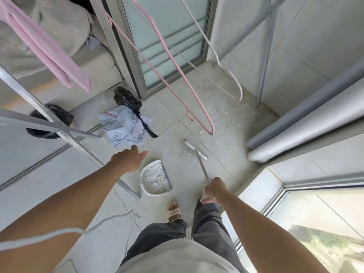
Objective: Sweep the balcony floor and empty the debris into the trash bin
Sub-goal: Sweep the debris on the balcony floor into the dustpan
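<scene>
My right hand grips the handle of a white broom, whose head rests on the tiled floor among white scraps. A white dustpan full of white debris stands on the floor just left of the broom handle. My left hand reaches forward above the floor with its fingers straight, holding nothing, between the dustpan and a crumpled printed paper. A bin lined with a black bag stands at the left, partly hidden behind a rack bar.
A metal drying rack crosses the left side, with pink cloth and pink and white hangers hanging in front. A black bag lies by the glass sliding door. Rolled mats lean at the right. My sandalled foot is below.
</scene>
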Motion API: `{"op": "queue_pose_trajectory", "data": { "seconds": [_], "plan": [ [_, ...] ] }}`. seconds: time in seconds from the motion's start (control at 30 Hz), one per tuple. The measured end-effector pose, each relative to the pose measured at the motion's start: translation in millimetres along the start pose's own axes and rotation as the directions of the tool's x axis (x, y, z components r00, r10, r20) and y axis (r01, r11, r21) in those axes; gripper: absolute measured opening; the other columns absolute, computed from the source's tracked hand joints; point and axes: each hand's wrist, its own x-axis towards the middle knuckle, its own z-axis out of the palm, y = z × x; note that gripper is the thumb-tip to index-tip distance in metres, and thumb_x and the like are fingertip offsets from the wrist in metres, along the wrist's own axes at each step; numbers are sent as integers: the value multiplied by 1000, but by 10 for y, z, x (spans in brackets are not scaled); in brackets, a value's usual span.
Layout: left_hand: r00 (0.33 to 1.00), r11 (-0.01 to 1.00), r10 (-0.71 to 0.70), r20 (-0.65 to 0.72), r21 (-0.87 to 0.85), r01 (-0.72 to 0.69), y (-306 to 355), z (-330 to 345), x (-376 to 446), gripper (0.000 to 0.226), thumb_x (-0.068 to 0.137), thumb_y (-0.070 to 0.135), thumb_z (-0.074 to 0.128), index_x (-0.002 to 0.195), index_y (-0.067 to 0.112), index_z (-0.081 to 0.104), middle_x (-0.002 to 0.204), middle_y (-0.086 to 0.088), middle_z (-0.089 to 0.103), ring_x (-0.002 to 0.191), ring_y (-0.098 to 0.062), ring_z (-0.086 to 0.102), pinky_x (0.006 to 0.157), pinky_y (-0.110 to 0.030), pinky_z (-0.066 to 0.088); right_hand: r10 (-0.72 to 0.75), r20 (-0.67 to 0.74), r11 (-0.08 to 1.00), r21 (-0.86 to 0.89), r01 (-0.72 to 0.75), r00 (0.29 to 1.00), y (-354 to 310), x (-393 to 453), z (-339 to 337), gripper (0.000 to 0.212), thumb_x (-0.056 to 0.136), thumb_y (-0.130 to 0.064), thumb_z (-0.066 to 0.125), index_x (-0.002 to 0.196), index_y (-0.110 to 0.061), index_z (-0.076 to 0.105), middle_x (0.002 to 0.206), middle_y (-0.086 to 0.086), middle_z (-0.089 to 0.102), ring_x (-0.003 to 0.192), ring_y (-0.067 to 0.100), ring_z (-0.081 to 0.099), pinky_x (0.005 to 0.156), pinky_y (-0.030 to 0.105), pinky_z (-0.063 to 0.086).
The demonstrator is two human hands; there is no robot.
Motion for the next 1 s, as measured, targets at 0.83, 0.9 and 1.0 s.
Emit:
{"op": "queue_pose_trajectory", "data": {
  "seconds": [0.83, 0.9, 1.0],
  "plan": [
    [999, 999, 40, -4, -5, -40, 8, -15, 107, 70, 97, 65, 13, 129, 8, 38, 118, -14, 60, 104, -32, 59, 78, -38, 43, 152, 187, 969, 166, -184, 970, 88, -433, -140, 13, 82, 18, 48, 77, 6, 52, 61, 18, 51, 37, 15, 40, 30, 17, 25],
    [999, 999, 39, -6, -6, -39, -24, -12, 103, 71, 96, 66, 12, 128, 8, 38, 116, -14, 61, 102, -33, 59, 80, -40, 46, 122, 179, 939, 299, -172, 976, 184, -484, -373, 16, 82, 19, 48, 74, 7, 54, 72, 20, 50, 35, 14, 38, 29, 16, 24],
    [999, 999, 33, -8, -8, -33, -46, -23, 116, 71, 96, 65, 12, 131, 8, 37, 119, -14, 61, 104, -33, 59, 80, -40, 45, 69, 156, 907, 402, -127, 985, 234, -599, -603, 16, 82, 23, 49, 78, 8, 53, 71, 17, 48, 32, 14, 38, 27, 16, 23]
  ]
}}
